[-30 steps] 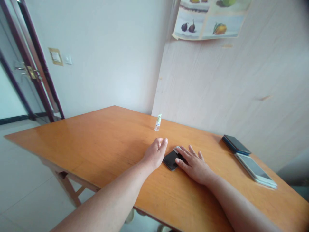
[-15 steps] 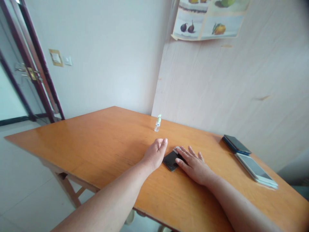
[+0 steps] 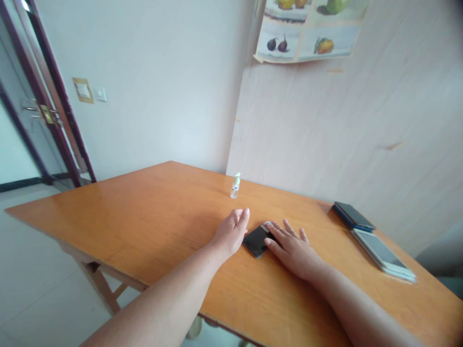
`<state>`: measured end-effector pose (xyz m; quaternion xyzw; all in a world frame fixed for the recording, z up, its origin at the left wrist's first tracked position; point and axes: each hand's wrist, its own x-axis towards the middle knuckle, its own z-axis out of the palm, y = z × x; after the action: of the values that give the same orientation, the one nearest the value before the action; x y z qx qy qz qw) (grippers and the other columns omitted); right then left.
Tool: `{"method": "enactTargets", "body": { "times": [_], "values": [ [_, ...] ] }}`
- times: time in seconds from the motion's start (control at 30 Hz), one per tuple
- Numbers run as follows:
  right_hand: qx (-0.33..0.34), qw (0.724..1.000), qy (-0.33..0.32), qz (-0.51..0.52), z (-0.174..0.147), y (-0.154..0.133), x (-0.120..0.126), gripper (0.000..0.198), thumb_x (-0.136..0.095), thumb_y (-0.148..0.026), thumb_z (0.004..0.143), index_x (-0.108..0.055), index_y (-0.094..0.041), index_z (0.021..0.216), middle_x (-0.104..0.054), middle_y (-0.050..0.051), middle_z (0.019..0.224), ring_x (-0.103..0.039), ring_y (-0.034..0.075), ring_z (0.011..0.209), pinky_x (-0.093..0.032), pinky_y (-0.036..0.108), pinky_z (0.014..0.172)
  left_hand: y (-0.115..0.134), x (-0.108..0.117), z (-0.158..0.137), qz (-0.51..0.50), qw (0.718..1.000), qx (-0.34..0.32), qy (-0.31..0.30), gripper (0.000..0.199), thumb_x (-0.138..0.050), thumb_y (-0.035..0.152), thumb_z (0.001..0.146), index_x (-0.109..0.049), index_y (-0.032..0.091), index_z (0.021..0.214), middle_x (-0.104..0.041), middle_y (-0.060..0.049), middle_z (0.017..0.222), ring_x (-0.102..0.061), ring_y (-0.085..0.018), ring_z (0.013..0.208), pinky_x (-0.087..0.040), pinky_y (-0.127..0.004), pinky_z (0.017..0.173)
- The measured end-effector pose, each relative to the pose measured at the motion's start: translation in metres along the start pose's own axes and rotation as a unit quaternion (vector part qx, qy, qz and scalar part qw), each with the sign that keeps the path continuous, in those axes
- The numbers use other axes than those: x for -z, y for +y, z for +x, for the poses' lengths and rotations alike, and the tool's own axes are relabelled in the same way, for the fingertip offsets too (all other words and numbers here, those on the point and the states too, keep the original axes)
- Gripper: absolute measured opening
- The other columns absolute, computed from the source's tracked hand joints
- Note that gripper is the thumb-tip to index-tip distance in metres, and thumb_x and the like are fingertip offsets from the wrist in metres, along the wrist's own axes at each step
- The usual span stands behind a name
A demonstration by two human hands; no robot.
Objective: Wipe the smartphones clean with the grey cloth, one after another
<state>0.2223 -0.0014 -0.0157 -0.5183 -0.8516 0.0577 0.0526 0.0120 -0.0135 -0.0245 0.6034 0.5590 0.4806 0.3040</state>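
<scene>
A black smartphone (image 3: 256, 242) lies flat on the wooden table between my hands. My left hand (image 3: 232, 231) is curled at the phone's left edge, thumb raised, a fingertip by the phone's side; the inside of its grasp is hidden. Spread over the phone's right part, my right hand (image 3: 289, 246) is open and lies flat. Under its fingertips, at the phone's far end, is a small white piece of cloth or tissue (image 3: 265, 227). A small clear pump bottle (image 3: 235, 187) with a pale green top stands upright beyond both hands.
On the right of the wooden table (image 3: 152, 207) lie a white tablet (image 3: 383, 253) and a dark, flat, tablet-like stack (image 3: 353, 215). Walls border the table's far sides. A fruit picture sheet (image 3: 307, 36) hangs above; a door (image 3: 54, 96) stands at the left.
My right fingers and the white piece have shifted very slightly over the phone. The left hand keeps its curled pose. The view has tilted slightly.
</scene>
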Motion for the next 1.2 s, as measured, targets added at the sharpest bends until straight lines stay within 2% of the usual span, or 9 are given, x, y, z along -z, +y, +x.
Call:
{"method": "enactTargets", "body": {
  "times": [0.1, 0.3, 0.37, 0.57, 0.63, 0.87, 0.93, 1.1, 1.2],
  "values": [
    [-0.025, 1.000, 0.004, -0.006, -0.002, 0.006, -0.001, 0.070, -0.028, -0.067, 0.094, -0.029, -0.029, 0.153, -0.030, 0.003, 0.158, -0.008, 0.036, 0.148, -0.004, 0.072, 0.111, 0.001, -0.001, -0.001, -0.007, 1.000, 0.002, 0.003, 0.061, -0.022, 0.072, 0.092, -0.054, 0.021, 0.101, -0.070, -0.005, 0.094, -0.071, -0.021, 0.076, -0.051, -0.033, 0.074],
    [0.155, 0.985, -0.066, 0.027, -0.033, -0.030, 0.015, 0.070, -0.037, -0.066, 0.093, -0.019, -0.038, 0.154, -0.019, 0.000, 0.161, -0.009, 0.033, 0.148, 0.002, 0.070, 0.112, 0.000, 0.000, -0.001, -0.016, 1.000, -0.004, -0.002, 0.060, -0.023, 0.073, 0.091, -0.054, 0.022, 0.092, -0.069, -0.004, 0.092, -0.071, -0.021, 0.078, -0.051, -0.032, 0.074],
    [0.178, 0.980, -0.079, 0.029, -0.037, -0.033, 0.018, 0.070, -0.038, -0.065, 0.093, -0.016, -0.038, 0.154, -0.017, 0.000, 0.161, -0.008, 0.033, 0.148, 0.003, 0.070, 0.112, -0.001, 0.000, -0.001, -0.016, 1.000, -0.003, -0.008, 0.060, -0.023, 0.073, 0.091, -0.053, 0.022, 0.093, -0.069, -0.004, 0.091, -0.071, -0.021, 0.077, -0.051, -0.032, 0.074],
    [0.058, 0.998, -0.018, -0.013, -0.024, -0.014, 0.007, 0.071, -0.031, -0.067, 0.094, -0.028, -0.029, 0.153, -0.031, 0.005, 0.157, -0.009, 0.037, 0.148, 0.000, 0.072, 0.111, -0.001, -0.001, -0.001, -0.012, 1.000, -0.001, -0.013, 0.062, -0.021, 0.073, 0.091, -0.055, 0.021, 0.093, -0.070, -0.005, 0.093, -0.070, -0.020, 0.078, -0.052, -0.032, 0.075],
    [0.062, 0.998, -0.010, -0.011, -0.024, -0.015, 0.006, 0.072, -0.034, -0.067, 0.094, -0.027, -0.027, 0.154, -0.032, 0.006, 0.157, -0.010, 0.037, 0.148, -0.002, 0.072, 0.112, -0.002, -0.001, -0.001, -0.003, 1.000, -0.002, -0.018, 0.064, -0.021, 0.073, 0.091, -0.056, 0.020, 0.096, -0.070, -0.005, 0.093, -0.070, -0.020, 0.078, -0.052, -0.032, 0.076],
    [0.222, 0.973, -0.055, 0.027, -0.042, -0.043, 0.017, 0.074, -0.045, -0.059, 0.093, -0.017, -0.030, 0.156, -0.020, 0.006, 0.160, -0.013, 0.035, 0.147, 0.002, 0.066, 0.115, -0.010, -0.003, 0.002, 0.007, 1.000, 0.001, -0.021, 0.071, -0.019, 0.073, 0.092, -0.060, 0.020, 0.112, -0.072, -0.006, 0.097, -0.069, -0.021, 0.084, -0.051, -0.031, 0.079],
    [0.204, 0.977, -0.052, 0.022, -0.040, -0.040, 0.017, 0.072, -0.042, -0.060, 0.094, -0.018, -0.030, 0.155, -0.022, 0.005, 0.160, -0.014, 0.034, 0.147, 0.002, 0.066, 0.115, -0.010, -0.003, 0.002, 0.006, 1.000, -0.002, -0.025, 0.072, -0.018, 0.073, 0.092, -0.061, 0.019, 0.112, -0.072, -0.006, 0.097, -0.069, -0.020, 0.085, -0.051, -0.031, 0.079],
    [0.092, 0.996, -0.008, -0.019, -0.026, -0.017, 0.008, 0.071, -0.032, -0.065, 0.095, -0.030, -0.025, 0.153, -0.033, 0.008, 0.156, -0.013, 0.034, 0.148, 0.003, 0.069, 0.113, -0.008, -0.002, 0.000, 0.005, 1.000, -0.010, -0.029, 0.073, -0.017, 0.072, 0.093, -0.061, 0.017, 0.112, -0.072, -0.007, 0.096, -0.068, -0.020, 0.083, -0.050, -0.030, 0.080],
    [0.092, 0.995, -0.004, -0.024, -0.025, -0.015, 0.005, 0.077, -0.035, -0.068, 0.092, -0.031, -0.020, 0.152, -0.031, 0.012, 0.156, -0.015, 0.034, 0.147, 0.000, 0.068, 0.114, -0.006, -0.002, -0.002, 0.003, 0.999, -0.011, -0.034, 0.072, -0.018, 0.072, 0.093, -0.061, 0.019, 0.113, -0.072, -0.006, 0.099, -0.068, -0.020, 0.085, -0.051, -0.030, 0.081]
  ]
}}
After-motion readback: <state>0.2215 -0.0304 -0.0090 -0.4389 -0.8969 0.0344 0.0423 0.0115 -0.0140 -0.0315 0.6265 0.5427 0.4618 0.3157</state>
